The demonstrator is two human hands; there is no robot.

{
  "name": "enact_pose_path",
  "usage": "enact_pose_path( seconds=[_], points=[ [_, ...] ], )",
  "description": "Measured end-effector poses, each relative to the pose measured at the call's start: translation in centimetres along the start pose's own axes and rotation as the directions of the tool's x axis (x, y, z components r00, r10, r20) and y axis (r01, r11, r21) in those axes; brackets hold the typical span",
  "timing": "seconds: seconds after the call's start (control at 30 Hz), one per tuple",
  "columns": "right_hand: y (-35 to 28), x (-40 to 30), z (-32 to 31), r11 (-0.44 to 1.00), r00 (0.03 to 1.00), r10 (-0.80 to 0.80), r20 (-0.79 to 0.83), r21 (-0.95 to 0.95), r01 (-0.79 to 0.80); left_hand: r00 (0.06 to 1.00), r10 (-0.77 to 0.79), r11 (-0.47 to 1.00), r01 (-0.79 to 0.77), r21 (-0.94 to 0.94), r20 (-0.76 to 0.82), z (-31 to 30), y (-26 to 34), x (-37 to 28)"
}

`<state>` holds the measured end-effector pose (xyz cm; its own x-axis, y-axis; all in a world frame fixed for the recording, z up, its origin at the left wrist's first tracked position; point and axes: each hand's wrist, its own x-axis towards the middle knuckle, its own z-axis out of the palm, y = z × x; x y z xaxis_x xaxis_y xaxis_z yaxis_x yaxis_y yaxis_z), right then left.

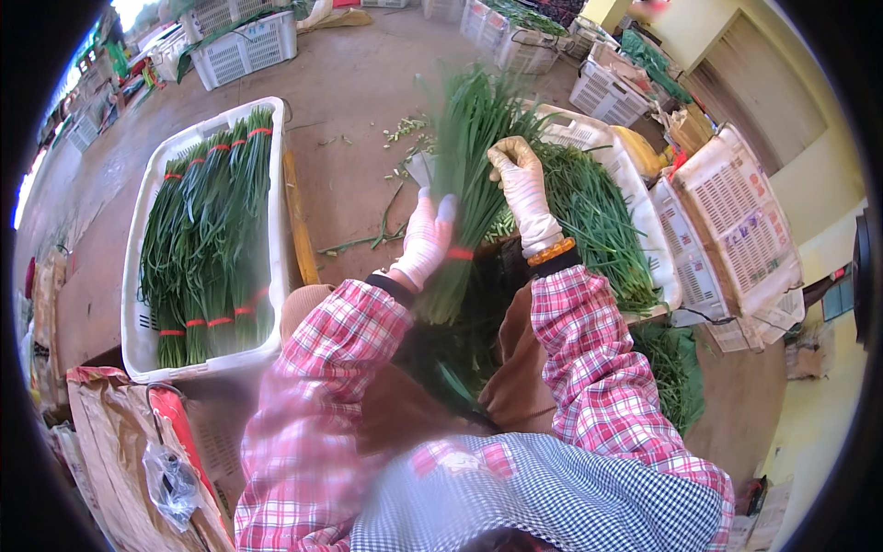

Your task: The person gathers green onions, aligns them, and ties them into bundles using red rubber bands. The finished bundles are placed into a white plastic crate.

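Note:
A bundle of long green leafy stalks, perhaps garlic chives [469, 152], stands upright before me with a red band [460, 254] round its lower part. On its left side is my gloved left hand [426, 238], thumb and fingers against the stalks. My gloved right hand [521, 183] is at the bundle's right edge, fingers bent and fingertips together; whether a leaf is between them I cannot tell. Left of me, a white plastic crate [134, 276] holds several bundles with red bands. Loose green stalks [593, 214] fill another white crate [666, 269] on my right.
Cut stalk ends [407, 127] lie scattered on the brown floor [345, 83]. Empty-looking white crates [735, 214] are stacked at the right. More crates [245, 52] stand farther off. A brown sack [110, 441] lies at the lower left, and a green sack [690, 393] with leaves at the right.

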<state>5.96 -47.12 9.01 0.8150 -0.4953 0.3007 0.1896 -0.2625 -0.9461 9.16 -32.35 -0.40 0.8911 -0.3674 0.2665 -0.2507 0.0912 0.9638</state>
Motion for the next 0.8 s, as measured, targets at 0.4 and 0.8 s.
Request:
enact_pose_path(
  seconds=[0.4,0.8],
  points=[
    [-6.1,-2.1,-4.2,0.955,0.641,-0.108,0.76,0.259,-0.146,1.0,-0.027,0.999,0.027,-0.04,-0.005,0.7,-4.1,0.2],
    [-3.2,-2.3,-0.7,0.564,0.967,-0.057,0.249,-0.791,0.237,0.992,-0.07,0.997,0.071,-0.005,0.102,0.8,-1.5,-0.2]
  ],
)
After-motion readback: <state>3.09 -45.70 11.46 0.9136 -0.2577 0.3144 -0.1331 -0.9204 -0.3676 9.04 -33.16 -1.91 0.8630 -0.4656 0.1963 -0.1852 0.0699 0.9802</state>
